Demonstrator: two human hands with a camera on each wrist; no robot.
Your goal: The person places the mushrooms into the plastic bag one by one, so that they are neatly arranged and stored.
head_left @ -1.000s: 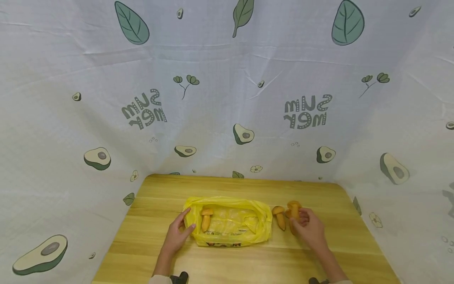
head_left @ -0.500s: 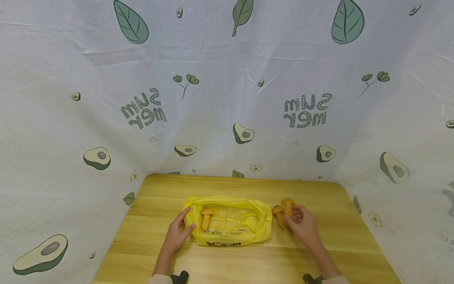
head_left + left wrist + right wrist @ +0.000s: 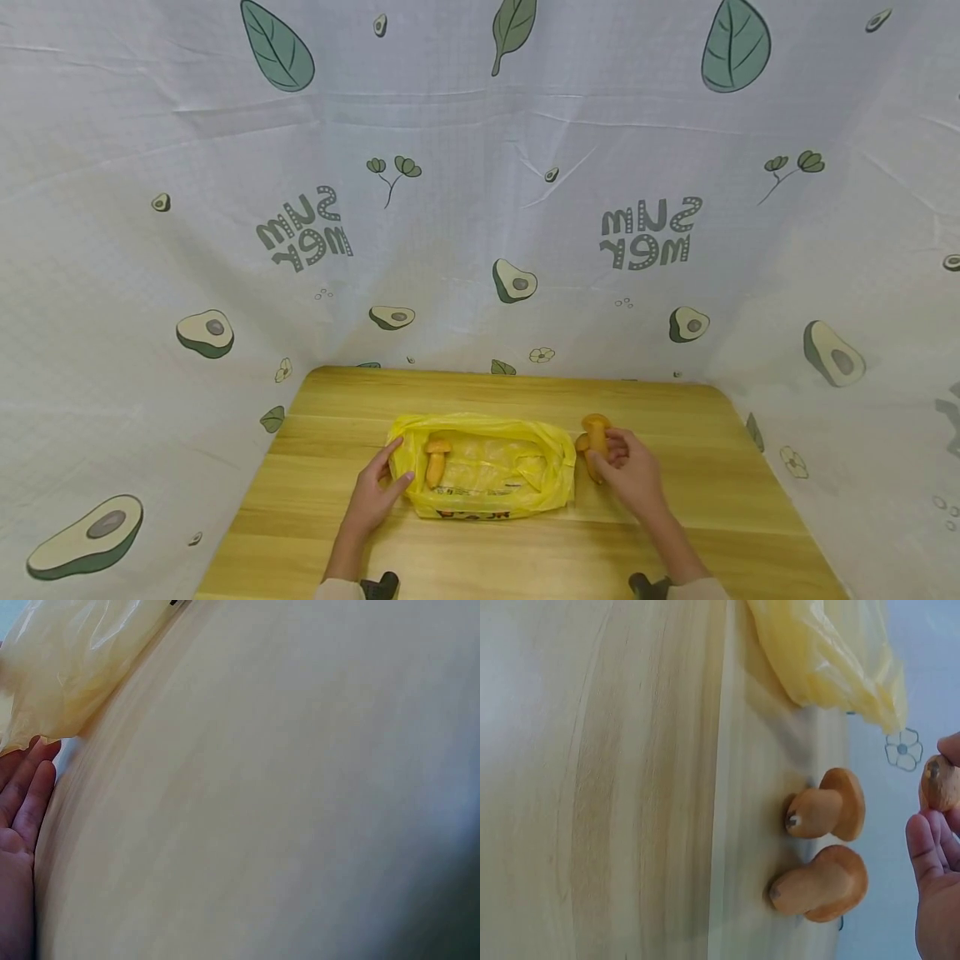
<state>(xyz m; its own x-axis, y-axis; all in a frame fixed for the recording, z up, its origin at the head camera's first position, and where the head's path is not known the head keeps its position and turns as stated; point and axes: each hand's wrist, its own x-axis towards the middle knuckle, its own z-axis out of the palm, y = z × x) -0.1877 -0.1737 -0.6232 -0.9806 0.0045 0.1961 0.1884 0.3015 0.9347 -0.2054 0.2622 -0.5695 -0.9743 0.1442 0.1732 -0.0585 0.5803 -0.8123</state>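
Note:
A toy-like orange mushroom point(image 3: 596, 427) is pinched between the thumb and fingers of my right hand point(image 3: 636, 475), just right of the bag. Below it, two similar mushrooms, one nearer the bag point(image 3: 817, 813) and one farther off point(image 3: 817, 886), stay on the table in the right wrist view. From the head camera they are mostly hidden by the hand and held mushroom. One more mushroom point(image 3: 436, 467) lies inside the yellow plastic bag point(image 3: 495, 507), at its left. My left hand point(image 3: 372, 496) holds the bag's left end between thumb and fingers, keeping its mouth wide.
Under everything is a wooden table point(image 3: 450, 558) with rounded far corners. A white curtain point(image 3: 450, 233) printed with avocados and leaves surrounds it at the back and sides. Dark wrist mounts show at the bottom of the head view.
My right hand has moved left toward the bag with the held mushroom, now overlapping the nearer table mushroom. Left hand and bag have stayed still.

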